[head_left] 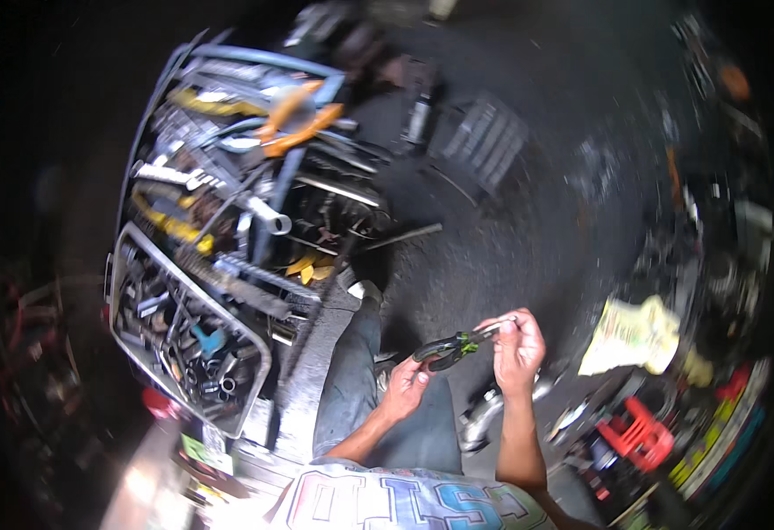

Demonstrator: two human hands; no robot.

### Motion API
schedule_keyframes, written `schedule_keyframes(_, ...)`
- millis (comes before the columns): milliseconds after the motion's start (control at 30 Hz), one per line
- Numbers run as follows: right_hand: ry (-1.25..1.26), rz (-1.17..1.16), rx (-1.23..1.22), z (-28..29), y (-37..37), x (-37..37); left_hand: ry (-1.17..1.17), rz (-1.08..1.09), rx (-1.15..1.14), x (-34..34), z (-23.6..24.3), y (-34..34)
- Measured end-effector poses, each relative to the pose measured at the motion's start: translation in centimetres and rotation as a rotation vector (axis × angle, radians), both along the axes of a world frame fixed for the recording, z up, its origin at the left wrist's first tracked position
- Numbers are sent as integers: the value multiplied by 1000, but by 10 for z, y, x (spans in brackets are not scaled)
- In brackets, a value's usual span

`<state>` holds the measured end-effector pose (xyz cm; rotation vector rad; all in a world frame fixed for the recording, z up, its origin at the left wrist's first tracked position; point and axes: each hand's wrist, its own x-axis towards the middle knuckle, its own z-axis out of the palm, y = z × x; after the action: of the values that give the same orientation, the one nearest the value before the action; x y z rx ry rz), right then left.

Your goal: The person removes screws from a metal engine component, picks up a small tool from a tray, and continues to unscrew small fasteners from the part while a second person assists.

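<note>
In front of my legs, a pair of pliers (447, 352) with black and green handles is held between my two hands. My left hand (404, 391) is closed round the handle end. At the jaw end, my right hand (517, 355) pinches the tip, or something small and pale at it; blur hides which. The jaws lie partly behind my right fingers, so whether they grip anything cannot be seen.
At the left stand a blue-edged tray (254, 55) heaped with tools, including orange-handled ones (303, 132), and a metal bin (259, 349) of sockets. A yellowish cloth or paper (631, 337) and a red plastic piece (638, 435) lie at the right. Dark floor (546, 247) lies ahead.
</note>
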<state>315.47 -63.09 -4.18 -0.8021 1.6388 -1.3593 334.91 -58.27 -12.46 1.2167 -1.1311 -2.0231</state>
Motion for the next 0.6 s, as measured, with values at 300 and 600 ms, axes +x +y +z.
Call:
schedule_keyframes(300,-373,-640,123,-30,237,-69,-48,-312,61,-73,6,147)
schedule_keyframes(600,-155,-1063,316,-54,422,-38,-63,-1032,-368,-120,40,200)
